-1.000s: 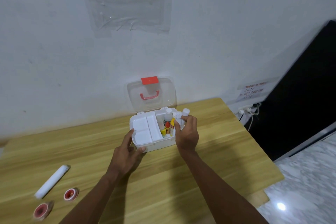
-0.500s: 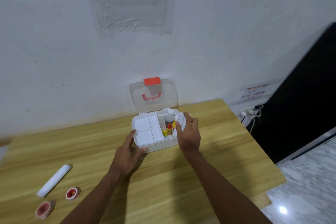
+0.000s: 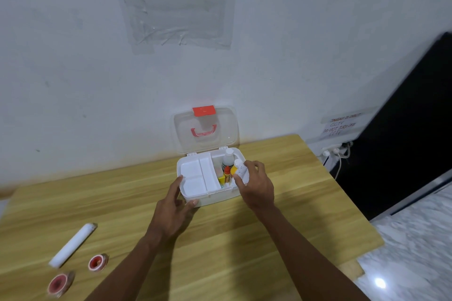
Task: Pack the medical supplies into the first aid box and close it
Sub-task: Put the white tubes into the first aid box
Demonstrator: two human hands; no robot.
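The first aid box [image 3: 215, 199] is a rounded white plastic case standing at the back of the pale wood-grain surface [image 3: 73, 203], close to the wall [image 3: 73, 80]. Its translucent lid [image 3: 186, 129] stands open and upright, carrying a red latch [image 3: 203, 110] and a curved red handle [image 3: 203, 131]. A smooth white divided tray [image 3: 195, 173] fills the left part. The right part holds a white-capped bottle [image 3: 228, 157], a small red-capped bottle [image 3: 227, 173] and something yellow, perhaps a carton [image 3: 221, 179]. The right hand [image 3: 256, 187] curls its fingers [image 3: 254, 166] round a small white bottle [image 3: 241, 170] over the box's right end. The left hand [image 3: 173, 212] holds the near left corner, thumb on the front wall. Far left lie a white cylindrical roll [image 3: 72, 244], a smaller tape roll [image 3: 97, 261] and a larger tape roll [image 3: 60, 284], both red-cored.
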